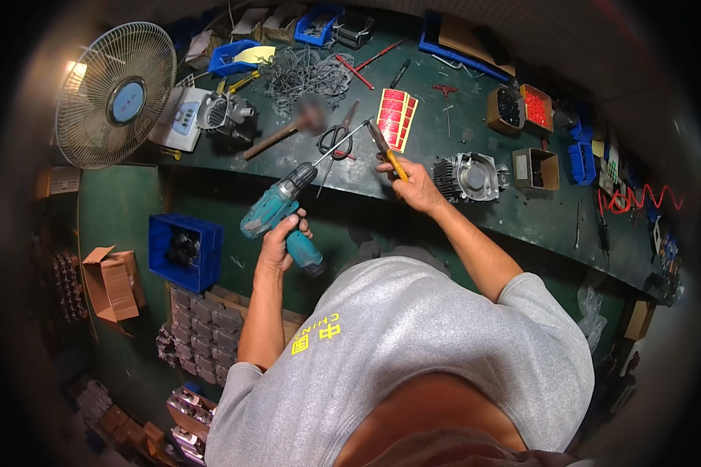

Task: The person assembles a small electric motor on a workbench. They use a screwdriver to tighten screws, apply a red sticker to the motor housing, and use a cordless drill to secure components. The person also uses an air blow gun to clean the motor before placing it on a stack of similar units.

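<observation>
My left hand (279,240) is wrapped round the grip of a teal cordless drill (266,210), in front of the bench edge. From its chuck a long thin bit (339,145) slants up to the right over the bench. My right hand (417,187) grips pliers with yellow handles (398,166). Their jaws meet the far end of the bit; whether they clamp it or something small on its tip, I cannot tell. Just left of the pliers lie black-handled scissors (335,140). Beyond the jaws is a sheet of red labels (395,113).
A finned metal housing (475,177) stands right of my right hand. A hammer (284,134), a heap of grey cords (304,76) and a fan (117,95) are to the left. Small parts boxes (536,169) line the right side. Below the bench sits a blue crate (206,253).
</observation>
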{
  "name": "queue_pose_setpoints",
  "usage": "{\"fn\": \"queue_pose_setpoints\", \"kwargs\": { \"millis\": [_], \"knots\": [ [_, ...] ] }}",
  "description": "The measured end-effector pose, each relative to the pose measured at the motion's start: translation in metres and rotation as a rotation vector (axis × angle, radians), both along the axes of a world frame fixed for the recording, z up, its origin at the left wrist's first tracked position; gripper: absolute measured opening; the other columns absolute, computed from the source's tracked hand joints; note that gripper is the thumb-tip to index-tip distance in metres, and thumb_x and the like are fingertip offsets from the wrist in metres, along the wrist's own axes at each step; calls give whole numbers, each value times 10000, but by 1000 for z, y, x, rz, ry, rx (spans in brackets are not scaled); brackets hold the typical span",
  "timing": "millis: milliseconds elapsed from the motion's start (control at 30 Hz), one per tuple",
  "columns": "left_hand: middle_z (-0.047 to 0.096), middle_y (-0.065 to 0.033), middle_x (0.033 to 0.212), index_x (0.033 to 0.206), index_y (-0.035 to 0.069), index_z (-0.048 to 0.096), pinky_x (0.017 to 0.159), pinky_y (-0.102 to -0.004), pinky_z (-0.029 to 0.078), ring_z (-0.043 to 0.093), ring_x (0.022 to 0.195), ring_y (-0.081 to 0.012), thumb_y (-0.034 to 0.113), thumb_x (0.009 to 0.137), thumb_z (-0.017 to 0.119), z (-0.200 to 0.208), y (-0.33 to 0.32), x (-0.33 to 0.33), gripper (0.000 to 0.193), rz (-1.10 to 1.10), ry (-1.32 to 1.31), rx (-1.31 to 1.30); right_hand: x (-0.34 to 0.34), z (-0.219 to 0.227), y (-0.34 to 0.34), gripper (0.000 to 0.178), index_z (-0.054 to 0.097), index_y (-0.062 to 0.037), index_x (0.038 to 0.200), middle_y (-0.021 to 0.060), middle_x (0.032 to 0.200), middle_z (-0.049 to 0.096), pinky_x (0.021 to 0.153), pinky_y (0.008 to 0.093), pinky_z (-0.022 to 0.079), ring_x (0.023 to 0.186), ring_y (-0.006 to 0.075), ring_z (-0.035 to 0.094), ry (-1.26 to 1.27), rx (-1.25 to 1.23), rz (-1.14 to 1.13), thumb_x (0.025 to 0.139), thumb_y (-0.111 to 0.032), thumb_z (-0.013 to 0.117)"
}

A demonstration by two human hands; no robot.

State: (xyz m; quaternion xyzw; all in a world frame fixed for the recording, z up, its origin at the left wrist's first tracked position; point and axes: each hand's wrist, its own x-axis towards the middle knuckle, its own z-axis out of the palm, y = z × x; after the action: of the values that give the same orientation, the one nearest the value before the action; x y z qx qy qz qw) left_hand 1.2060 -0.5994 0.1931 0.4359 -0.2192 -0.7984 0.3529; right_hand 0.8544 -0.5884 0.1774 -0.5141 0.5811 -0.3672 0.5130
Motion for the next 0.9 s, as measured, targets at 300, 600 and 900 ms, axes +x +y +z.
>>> {"fn": "queue_pose_setpoints", "kwargs": {
  "millis": [300,600,900],
  "knots": [
    [667,-84,849,1147,7,650,769,-371,550,643,776,-203,242,903,765,-2,-2,-3,357,-11,-6,-5,-4,-11,-4,391,719,27,1119,132,1205,687,1009,348,494,1154,256,629,-39,-173,5,783,6,520],
    [670,-86,848,1133,7,654,763,-371,556,647,770,-207,236,900,771,-2,-2,-5,347,-11,-5,4,-7,-12,-5,309,706,39,1032,132,1192,683,1042,367,490,1170,284,634,12,-207,6,791,1,516],
    [669,-89,862,1093,23,657,787,-378,549,647,789,-211,233,898,773,-5,-2,-2,309,-24,-10,59,-10,-21,-3,255,691,41,958,141,1146,678,1039,384,492,1117,310,653,44,-217,24,790,-8,505]
  ]
}}
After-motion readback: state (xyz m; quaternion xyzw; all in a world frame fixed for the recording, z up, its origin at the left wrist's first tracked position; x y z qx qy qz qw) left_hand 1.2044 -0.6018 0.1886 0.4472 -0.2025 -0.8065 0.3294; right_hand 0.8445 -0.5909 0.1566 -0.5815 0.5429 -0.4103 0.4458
